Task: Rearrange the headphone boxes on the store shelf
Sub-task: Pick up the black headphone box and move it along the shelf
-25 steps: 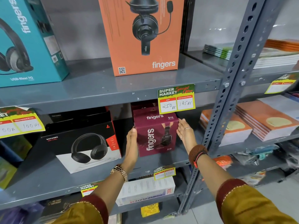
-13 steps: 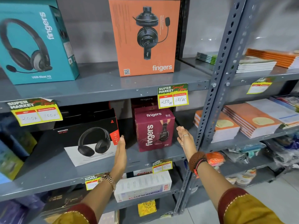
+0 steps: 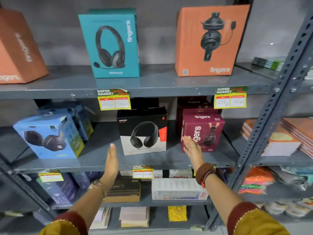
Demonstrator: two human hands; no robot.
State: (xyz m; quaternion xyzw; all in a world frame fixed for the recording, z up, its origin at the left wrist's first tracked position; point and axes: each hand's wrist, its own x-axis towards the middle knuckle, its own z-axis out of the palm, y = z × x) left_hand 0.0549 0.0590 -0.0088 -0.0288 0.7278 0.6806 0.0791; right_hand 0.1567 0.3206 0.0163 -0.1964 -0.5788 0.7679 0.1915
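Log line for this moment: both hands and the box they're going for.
left hand: open, empty | right hand: open, empty, in front of maroon box | target: black box, between the hands, untouched

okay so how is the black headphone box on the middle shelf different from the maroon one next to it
The black box has a white lower half and a red side strip; the maroon box is one colour throughout. The maroon box carries large "fingers" lettering running vertically; the black box has only small print. The right hand overlaps the maroon box; the black box stands unobstructed. Both stand upright and picture headphones.
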